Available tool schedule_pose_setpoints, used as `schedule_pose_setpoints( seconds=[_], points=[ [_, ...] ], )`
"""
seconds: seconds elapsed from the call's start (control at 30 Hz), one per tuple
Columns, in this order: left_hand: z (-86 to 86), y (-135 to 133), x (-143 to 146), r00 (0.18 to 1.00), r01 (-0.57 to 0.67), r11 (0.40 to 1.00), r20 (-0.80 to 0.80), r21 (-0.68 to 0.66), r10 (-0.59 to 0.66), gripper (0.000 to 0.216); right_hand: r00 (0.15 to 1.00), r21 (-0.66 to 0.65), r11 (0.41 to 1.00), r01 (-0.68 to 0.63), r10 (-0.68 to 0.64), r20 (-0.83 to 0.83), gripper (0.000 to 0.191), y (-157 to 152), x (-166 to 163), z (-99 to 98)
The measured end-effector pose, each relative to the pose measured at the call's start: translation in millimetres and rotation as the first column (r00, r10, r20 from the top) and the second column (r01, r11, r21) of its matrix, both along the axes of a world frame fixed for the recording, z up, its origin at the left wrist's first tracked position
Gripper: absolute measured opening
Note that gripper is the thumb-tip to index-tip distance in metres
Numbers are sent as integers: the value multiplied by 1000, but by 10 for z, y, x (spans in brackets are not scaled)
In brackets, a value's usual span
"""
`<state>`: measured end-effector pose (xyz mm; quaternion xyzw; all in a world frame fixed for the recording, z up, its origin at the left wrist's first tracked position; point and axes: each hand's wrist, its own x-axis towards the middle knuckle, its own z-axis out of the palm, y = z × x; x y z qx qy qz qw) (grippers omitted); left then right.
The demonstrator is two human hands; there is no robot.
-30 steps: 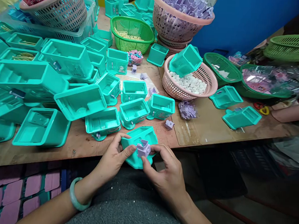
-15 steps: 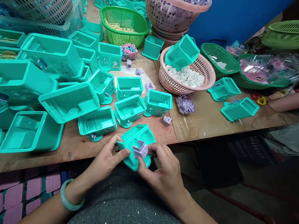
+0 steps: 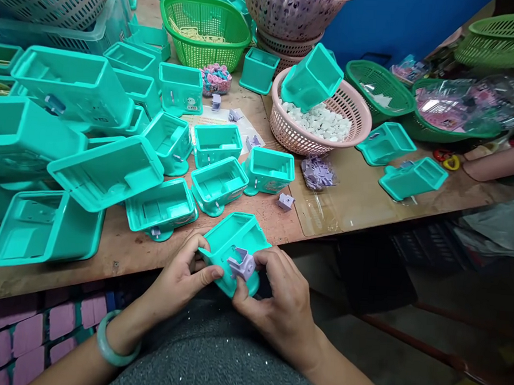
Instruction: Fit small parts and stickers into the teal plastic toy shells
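A teal plastic box (image 3: 226,242) is tilted at the table's front edge, above my lap. My left hand (image 3: 188,275) grips its left side, thumb over the near face. Between the thumb and fingers of my right hand (image 3: 277,291) is a small lilac plastic bracket (image 3: 242,264), its prongs pointing left. The bracket sits against or just in front of the box's near face; I cannot tell whether they touch. Another lilac bracket (image 3: 286,201) lies on the table beyond, near a clear bag of lilac pieces (image 3: 319,173).
Several teal boxes crowd the table's left side, like this tilted box (image 3: 107,173). A pink basket (image 3: 282,125) holds white pieces and a teal box. Green baskets (image 3: 204,52) stand behind. Two teal boxes (image 3: 413,177) lie at the right edge. Pink blocks (image 3: 29,333) are below the table.
My view has shifted slightly, so the table things sit a little further left and higher. The lilac bracket has turned slightly in my right hand. Both hands keep their holds.
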<state>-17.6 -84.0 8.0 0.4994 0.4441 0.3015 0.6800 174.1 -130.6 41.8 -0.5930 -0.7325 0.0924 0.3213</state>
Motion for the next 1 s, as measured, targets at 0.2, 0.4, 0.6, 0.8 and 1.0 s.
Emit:
schedule_pose_setpoints(
  seconds=[0.2, 0.4, 0.6, 0.8, 1.0],
  points=[
    [52, -11, 21, 1000, 11, 1000, -22, 6, -11, 32, 1000, 27, 1000, -8, 8, -4, 19, -32, 18, -24],
    [109, 0, 63, 999, 12, 999, -40, 50, -10, 33, 999, -12, 1000, 0, 0, -45, 17, -56, 62, -28],
    [90, -6, 62, 996, 37, 990, -88, 135, -25, 32, 1000, 26, 1000, -16, 17, -16, 16, -60, 79, -49],
    [36, -41, 54, 997, 35, 985, -69, 167, -23, 33, 995, 32, 994, -102, 102, -7, 15, -74, 109, -33],
    [-90, -97, 12, 982, 80, 922, -190, 380, -7, 33, 975, -21, 988, -152, 146, -167, 21, -144, 178, -81]
  ],
)
